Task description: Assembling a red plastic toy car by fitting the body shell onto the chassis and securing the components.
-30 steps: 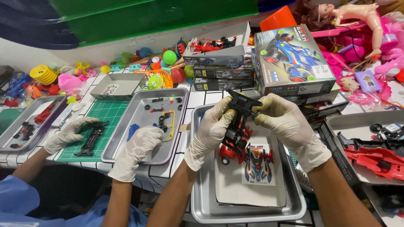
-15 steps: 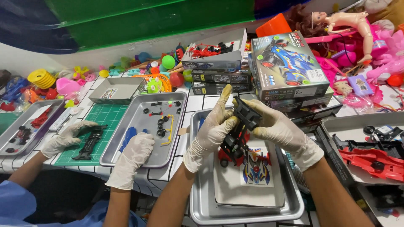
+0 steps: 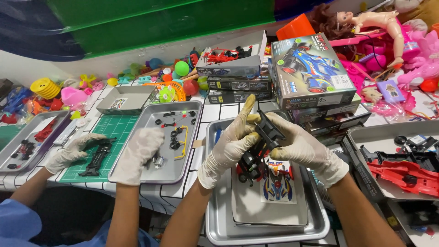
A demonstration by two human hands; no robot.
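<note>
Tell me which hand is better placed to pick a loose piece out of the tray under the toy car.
Probably the left hand: only its fingers rest on the black toy car chassis, while the right hand wraps it and bears it above the metal tray.

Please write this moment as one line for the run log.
left hand: grips toy car chassis | right hand: grips same chassis | below: metal tray

gloves [image 3: 231,146] cream-white | toy car chassis [image 3: 260,146] black, red wheels | tray [image 3: 219,219] silver | cutting mat [image 3: 107,132] green, gridded
</note>
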